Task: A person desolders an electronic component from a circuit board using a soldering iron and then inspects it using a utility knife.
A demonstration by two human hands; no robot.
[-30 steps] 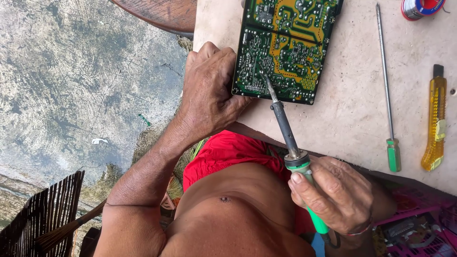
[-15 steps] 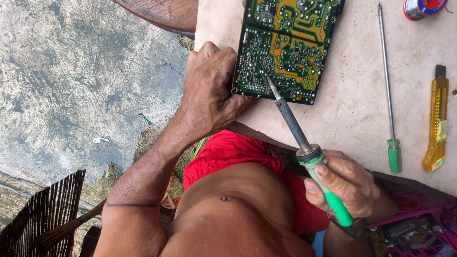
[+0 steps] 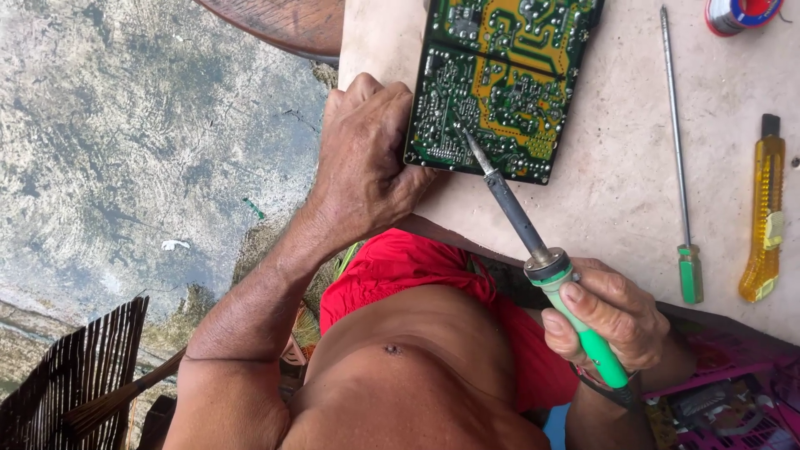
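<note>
A green circuit board (image 3: 504, 79) with yellow traces lies solder side up on a pale table (image 3: 621, 183). My left hand (image 3: 362, 158) presses on the board's near left edge and holds it still. My right hand (image 3: 612, 317) grips the green handle of a soldering iron (image 3: 533, 250). The iron's metal tip touches the board near its lower left corner.
To the right of the board lie a long thin screwdriver with a green handle (image 3: 679, 158) and a yellow utility knife (image 3: 765, 212). A solder spool (image 3: 742, 12) sits at the top right. A pink crate (image 3: 733, 400) is at the lower right, a broom (image 3: 79, 375) at the lower left.
My right hand has shifted to the right and back along the iron's handle, while the tip stays near the same spot on the board. My left hand has not moved.
</note>
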